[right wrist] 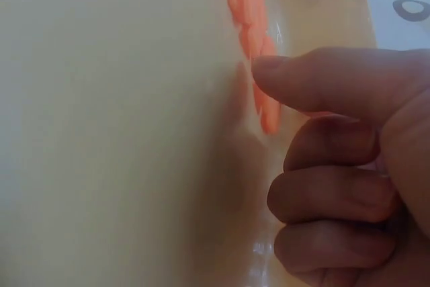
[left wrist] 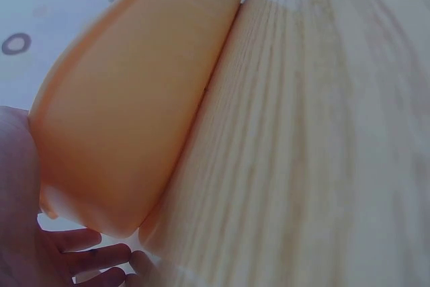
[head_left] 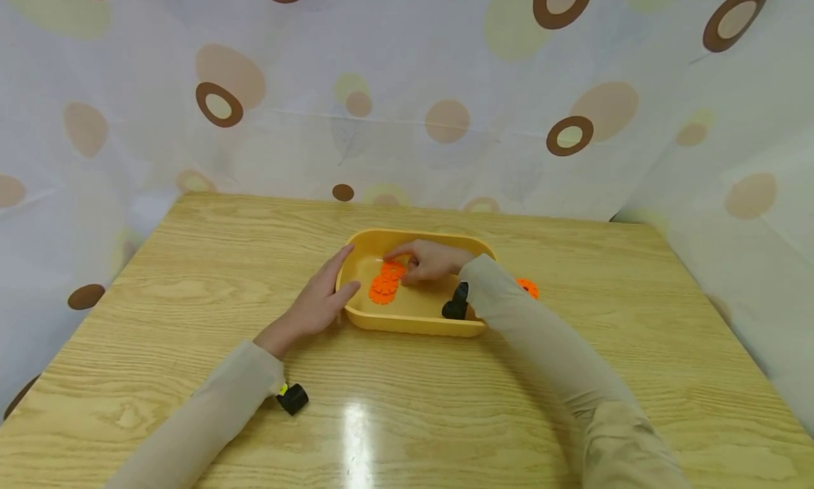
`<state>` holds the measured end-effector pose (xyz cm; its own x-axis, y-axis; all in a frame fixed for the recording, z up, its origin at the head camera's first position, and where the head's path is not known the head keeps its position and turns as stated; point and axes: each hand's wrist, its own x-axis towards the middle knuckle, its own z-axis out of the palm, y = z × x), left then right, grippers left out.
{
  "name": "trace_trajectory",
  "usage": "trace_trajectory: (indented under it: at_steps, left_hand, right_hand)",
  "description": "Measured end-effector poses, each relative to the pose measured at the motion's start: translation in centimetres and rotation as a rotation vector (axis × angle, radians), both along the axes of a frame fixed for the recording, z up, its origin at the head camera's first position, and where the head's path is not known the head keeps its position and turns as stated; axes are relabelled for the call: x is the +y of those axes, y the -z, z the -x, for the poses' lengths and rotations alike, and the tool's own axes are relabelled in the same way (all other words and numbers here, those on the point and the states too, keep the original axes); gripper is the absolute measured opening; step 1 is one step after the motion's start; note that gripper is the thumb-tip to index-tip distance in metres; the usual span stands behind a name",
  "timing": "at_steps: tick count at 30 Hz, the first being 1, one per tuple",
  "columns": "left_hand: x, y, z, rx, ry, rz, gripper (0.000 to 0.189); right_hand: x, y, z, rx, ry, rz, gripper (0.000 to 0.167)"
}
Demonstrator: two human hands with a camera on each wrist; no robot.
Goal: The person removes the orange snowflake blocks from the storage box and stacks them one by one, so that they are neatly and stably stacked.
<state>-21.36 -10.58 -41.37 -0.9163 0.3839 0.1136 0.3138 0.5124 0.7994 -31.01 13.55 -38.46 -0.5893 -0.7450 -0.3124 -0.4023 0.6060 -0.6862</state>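
Observation:
My left hand (head_left: 318, 299) holds the left end of a yellow plastic tub (head_left: 413, 324), thumb over the rim and the other fingers along its outer wall. Several flat orange notched discs (head_left: 383, 290) lie overlapping on the tub's floor. Inside the tub, my right hand (head_left: 431, 260) has its index finger and thumb on either side of the farther disc (head_left: 393, 268). In the right wrist view the thumb (right wrist: 322, 82) is right at the orange edge, the lower fingers curled; the index finger is hidden there.
A black object (head_left: 456, 304) stands inside the tub near its front right, partly behind the sleeve. Another orange disc (head_left: 527, 287) shows beyond the right sleeve. A black and yellow piece (head_left: 293, 398) lies on the wooden table (head_left: 407, 397) beside the left sleeve. A patterned cloth (head_left: 394, 121) hangs behind.

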Motion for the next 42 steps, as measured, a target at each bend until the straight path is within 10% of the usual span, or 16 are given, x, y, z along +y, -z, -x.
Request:
trace_trajectory:
  at_steps: [27,42]
  left_hand:
    - [0.0,0.1,0.0,0.01,0.004,0.0,0.065]
    - [0.0,-0.2,-0.1,0.011,0.003,0.014,0.065]
  right_hand:
    - [0.1,-0.2,-0.3,0.015,0.058,-0.021,0.012]
    - [0.7,-1.6,-0.5,-0.04,0.163,0.094,0.026]
